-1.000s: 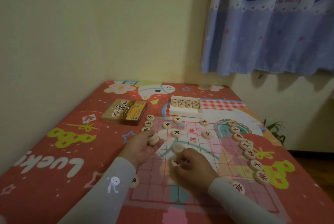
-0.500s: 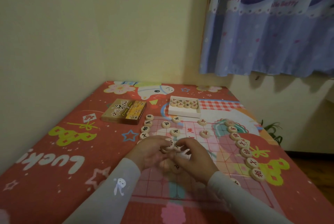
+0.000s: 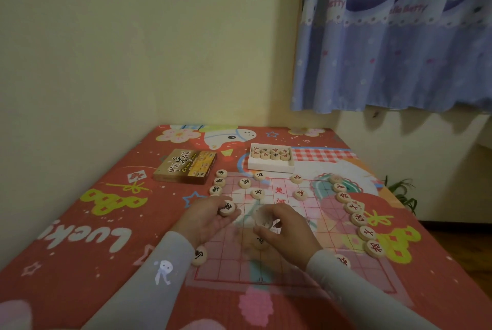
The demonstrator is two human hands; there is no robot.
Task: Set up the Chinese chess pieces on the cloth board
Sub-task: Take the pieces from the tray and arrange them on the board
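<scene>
While L hand (image 3: 210, 219) fingers pinch piece (image 3: 227, 208), R hand (image 3: 286, 226) blurred.

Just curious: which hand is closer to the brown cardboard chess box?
Left. The left hand lies just below the brown cardboard chess box; the right hand is further right, over the board.

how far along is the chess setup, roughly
About midway. Done: a red-lettered row lines the right edge of the cloth board, a shorter black-lettered column the left, with a few pieces mid-board. In hand: the left hand holds a black-lettered piece; the right hand grips a blurred one. Left: the pieces in the white tray.
</scene>
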